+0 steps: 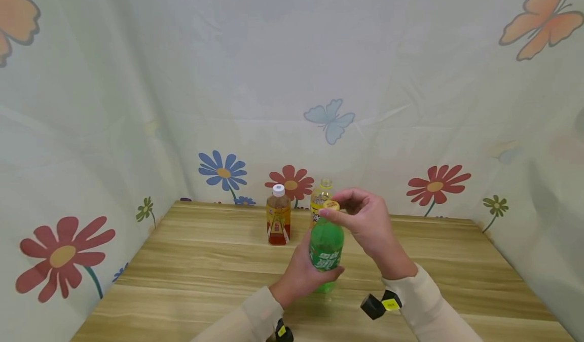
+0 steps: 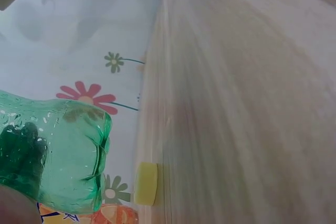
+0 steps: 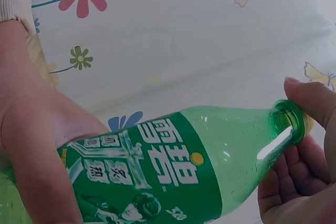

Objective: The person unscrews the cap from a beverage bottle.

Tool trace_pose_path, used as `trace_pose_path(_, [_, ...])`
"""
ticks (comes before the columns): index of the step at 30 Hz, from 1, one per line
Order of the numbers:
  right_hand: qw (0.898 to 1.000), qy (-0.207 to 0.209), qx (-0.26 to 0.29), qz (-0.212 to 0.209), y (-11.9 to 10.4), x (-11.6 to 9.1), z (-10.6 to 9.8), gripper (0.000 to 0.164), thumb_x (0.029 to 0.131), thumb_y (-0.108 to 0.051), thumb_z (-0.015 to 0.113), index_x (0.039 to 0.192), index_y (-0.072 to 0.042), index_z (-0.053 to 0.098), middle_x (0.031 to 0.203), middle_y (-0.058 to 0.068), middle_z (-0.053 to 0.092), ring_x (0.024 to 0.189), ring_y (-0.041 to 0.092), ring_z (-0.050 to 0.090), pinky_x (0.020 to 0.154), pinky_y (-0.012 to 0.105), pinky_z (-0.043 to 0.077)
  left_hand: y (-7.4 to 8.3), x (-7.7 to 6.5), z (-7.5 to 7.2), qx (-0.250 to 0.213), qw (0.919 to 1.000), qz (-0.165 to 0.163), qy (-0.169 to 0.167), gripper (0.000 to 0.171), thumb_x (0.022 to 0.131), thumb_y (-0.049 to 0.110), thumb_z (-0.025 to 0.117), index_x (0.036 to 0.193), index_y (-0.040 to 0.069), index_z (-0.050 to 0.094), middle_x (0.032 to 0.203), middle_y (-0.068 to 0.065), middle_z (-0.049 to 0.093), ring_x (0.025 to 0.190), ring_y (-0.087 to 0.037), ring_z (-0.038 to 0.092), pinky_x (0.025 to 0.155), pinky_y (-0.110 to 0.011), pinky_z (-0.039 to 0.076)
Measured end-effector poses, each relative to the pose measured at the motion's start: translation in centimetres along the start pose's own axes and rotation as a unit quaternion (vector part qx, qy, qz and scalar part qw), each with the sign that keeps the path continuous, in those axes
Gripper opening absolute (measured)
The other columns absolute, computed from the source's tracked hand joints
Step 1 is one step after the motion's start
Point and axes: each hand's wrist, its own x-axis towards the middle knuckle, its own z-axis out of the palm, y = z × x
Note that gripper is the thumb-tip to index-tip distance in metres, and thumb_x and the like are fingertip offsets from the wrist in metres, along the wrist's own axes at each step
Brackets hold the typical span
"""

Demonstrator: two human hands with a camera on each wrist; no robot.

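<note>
My left hand grips a green plastic bottle around its label, holding it tilted over the table. At the bottle's mouth, my right hand pinches a yellow cap between thumb and fingers. The right wrist view shows the green neck with the cap right at its rim, partly covered by the fingers. Behind the green bottle stands a clear bottle with a yellow label, its neck bare of a cap. Left of it is an upright tea-coloured bottle with a white cap.
A small yellow cap-like piece rests on the wood-grain table, visible in the left wrist view. A flower-printed cloth wall rises behind the table and along both sides.
</note>
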Motion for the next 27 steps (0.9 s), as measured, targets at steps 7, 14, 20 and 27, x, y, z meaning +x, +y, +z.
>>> trace_pose_path(7, [0.999,-0.047,0.019,-0.010,0.5,0.4,-0.5,0.030,0.088,-0.020,0.082,0.112,-0.002,0.073,0.100,-0.003,0.074,0.090,0.019,0.068,0.076,0.025,0.060,-0.2,0.1,0.0,0.000,1.0000,0.009,0.002,0.084,0.085,0.023,0.083,0.149,0.037,0.030,0.134,0.008,0.059,0.120,-0.012,0.062,0.108,-0.031,0.051])
trace_pose_path(14, [0.997,-0.073,0.018,-0.013,0.6,0.6,-0.9,0.031,0.093,-0.021,0.077,0.117,-0.003,0.073,0.103,-0.004,0.075,0.092,0.017,0.069,0.079,0.024,0.060,-0.1,0.1,0.1,-0.003,1.0000,-0.001,0.006,0.084,0.085,0.024,0.084,0.149,0.038,0.030,0.133,0.010,0.059,0.119,-0.012,0.062,0.107,-0.030,0.051])
trace_pose_path(20, [0.995,-0.095,0.020,-0.022,0.6,0.7,-1.1,0.030,0.097,-0.024,0.072,0.119,-0.004,0.072,0.112,-0.004,0.075,0.101,0.018,0.069,0.086,0.026,0.059,0.1,0.1,0.1,-0.007,0.9998,-0.019,0.006,0.086,0.085,0.025,0.084,0.149,0.040,0.029,0.134,0.010,0.058,0.119,-0.012,0.061,0.106,-0.029,0.051])
trace_pose_path(27, [0.985,-0.150,0.063,-0.051,1.5,1.3,-1.7,0.022,0.103,-0.017,0.062,0.120,-0.009,0.073,0.120,0.001,0.074,0.113,0.017,0.067,0.096,0.026,0.057,0.4,0.3,0.1,-0.002,1.0000,-0.003,0.005,0.085,0.085,0.022,0.084,0.148,0.038,0.030,0.132,0.009,0.059,0.117,-0.012,0.062,0.106,-0.030,0.052])
